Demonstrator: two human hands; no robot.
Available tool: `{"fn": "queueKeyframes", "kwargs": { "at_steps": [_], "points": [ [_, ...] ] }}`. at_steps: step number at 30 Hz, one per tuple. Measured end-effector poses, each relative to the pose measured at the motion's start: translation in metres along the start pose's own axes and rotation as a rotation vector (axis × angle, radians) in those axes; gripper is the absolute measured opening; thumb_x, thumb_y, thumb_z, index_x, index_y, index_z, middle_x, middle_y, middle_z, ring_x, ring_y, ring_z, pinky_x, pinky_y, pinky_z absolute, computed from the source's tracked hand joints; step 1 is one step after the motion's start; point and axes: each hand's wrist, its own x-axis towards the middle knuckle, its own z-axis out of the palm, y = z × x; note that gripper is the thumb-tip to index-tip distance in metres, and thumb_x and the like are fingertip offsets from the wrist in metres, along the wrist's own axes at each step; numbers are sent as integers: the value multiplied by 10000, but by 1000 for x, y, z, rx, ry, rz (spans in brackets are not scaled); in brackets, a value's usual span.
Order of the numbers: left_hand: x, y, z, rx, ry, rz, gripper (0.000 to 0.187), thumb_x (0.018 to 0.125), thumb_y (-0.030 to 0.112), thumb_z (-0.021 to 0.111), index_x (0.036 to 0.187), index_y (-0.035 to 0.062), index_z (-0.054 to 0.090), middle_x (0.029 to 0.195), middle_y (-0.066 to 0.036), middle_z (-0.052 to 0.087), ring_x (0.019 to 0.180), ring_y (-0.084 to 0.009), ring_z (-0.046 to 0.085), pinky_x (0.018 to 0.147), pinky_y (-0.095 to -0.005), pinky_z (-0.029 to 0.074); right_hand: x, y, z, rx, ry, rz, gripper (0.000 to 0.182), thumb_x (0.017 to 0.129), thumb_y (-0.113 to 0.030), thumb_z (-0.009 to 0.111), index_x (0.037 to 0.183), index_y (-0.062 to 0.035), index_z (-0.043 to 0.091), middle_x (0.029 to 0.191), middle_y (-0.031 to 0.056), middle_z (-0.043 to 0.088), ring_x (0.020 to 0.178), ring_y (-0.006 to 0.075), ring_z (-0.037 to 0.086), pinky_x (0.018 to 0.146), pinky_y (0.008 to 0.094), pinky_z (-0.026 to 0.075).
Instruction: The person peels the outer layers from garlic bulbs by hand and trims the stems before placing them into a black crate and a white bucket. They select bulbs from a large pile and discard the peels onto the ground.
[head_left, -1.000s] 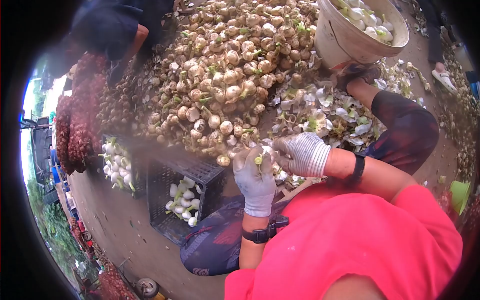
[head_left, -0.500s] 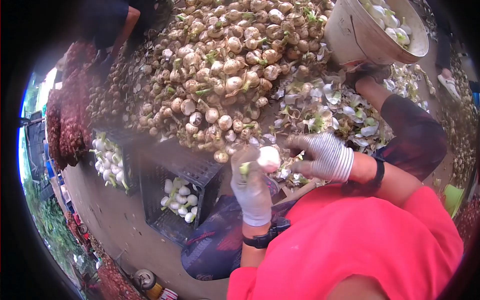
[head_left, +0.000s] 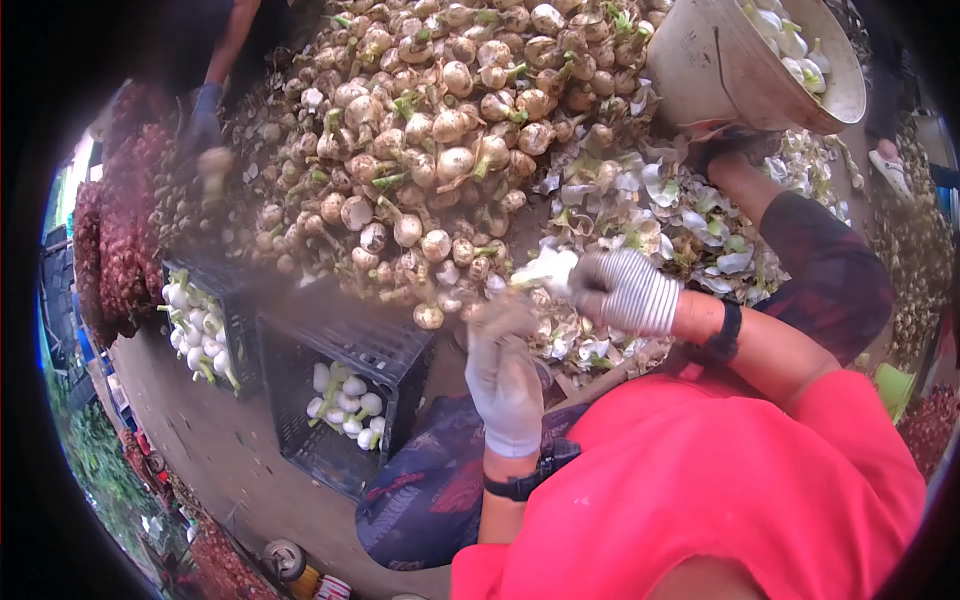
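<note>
A white garlic bulb [head_left: 548, 270], smeared by motion, is between my two gloved hands. My left hand [head_left: 505, 375] is closed at its lower left; the fingertips are blurred and partly cover its stem end. The curled fingers of my right hand [head_left: 622, 290], in a striped white glove, press against the bulb's right side. Whether loose skin hangs from it I cannot make out. Just beyond both hands lies a large heap of unpeeled garlic bulbs [head_left: 440, 130]. Peeled papery skins [head_left: 690, 225] are piled beyond my right hand.
A black crate [head_left: 345, 455] with several white bulbs stands at my left, beside another crate of white bulbs [head_left: 203, 330]. A tilted bucket [head_left: 690, 75] holds white bulbs at upper right. Another person's arm [head_left: 232, 45] reaches in at upper left. Red mesh sacks [head_left: 125, 220] stand at left.
The white bulb has moved up and slightly right, away from my left palm. My right hand has shifted a little left and its fingers now meet the bulb.
</note>
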Motion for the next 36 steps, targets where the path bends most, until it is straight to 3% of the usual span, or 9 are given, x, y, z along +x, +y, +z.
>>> {"fn": "queueKeyframes", "kwargs": {
  "at_steps": [7,13,17,21,23,25,27,33,36],
  "points": [
    [-2,-31,2,-352,612,-265,921,717,632,643,1363,66,311,1289,-82,389,1195,-224,385,1002,-460,320,5,-2,11,501,-103,126,99,799,-100,556,747,-17,571,610,39,595,580,106,623,541,259,492],
    [-5,-33,-4,-352,103,-558,294,900,151,544,1150,-3,535,1034,-71,599,929,-148,579,778,-244,472,-12,-11,13,-435,-297,-499,164,784,-214,543,835,-67,596,688,120,628,615,311,623,563,405,504],
    [-5,-40,-11,-430,83,-730,230,920,171,502,1050,-6,569,931,-76,619,856,-158,601,760,-274,486,-16,-25,-1,-314,-539,-284,161,786,-182,581,879,-52,601,680,89,626,588,242,636,522,367,501],
    [3,-11,-1,-441,357,-482,244,903,221,508,948,-1,597,895,-103,615,820,-199,586,752,-329,475,-28,-4,-34,428,-447,10,189,765,-133,682,885,-7,606,690,25,597,546,100,573,478,233,457],
    [20,-2,-21,-1193,365,-378,311,860,309,583,933,10,632,1023,-115,614,953,-253,590,770,-389,459,-23,28,-67,1137,-192,-186,99,773,-122,648,750,-41,594,670,34,586,570,109,573,490,251,440],
    [17,-5,-29,-1157,510,-361,335,874,301,570,1015,0,610,1083,-124,593,941,-269,585,791,-407,463,9,44,-61,113,97,272,104,760,-54,591,862,-43,603,838,92,615,711,209,609,582,325,496],
    [21,-1,-23,-1050,511,-367,336,892,293,553,1056,2,590,1089,-116,588,934,-258,585,796,-410,473,34,89,-33,-1102,175,-487,280,729,-45,587,1008,-63,599,993,125,625,862,308,625,691,396,517],
    [13,-9,-19,-92,433,-311,281,962,140,472,1201,-2,518,1067,-57,564,909,-135,570,736,-278,513,115,143,125,-993,-565,-281,237,770,-90,527,974,-75,647,982,194,643,875,335,643,733,408,513],
    [18,-6,-18,-259,564,-461,214,937,115,517,1114,7,571,1013,-35,572,861,-89,560,672,-217,487,119,187,135,-694,-321,-236,307,755,-82,575,1059,-52,610,973,227,639,886,376,629,767,431,495]
  ]
}}
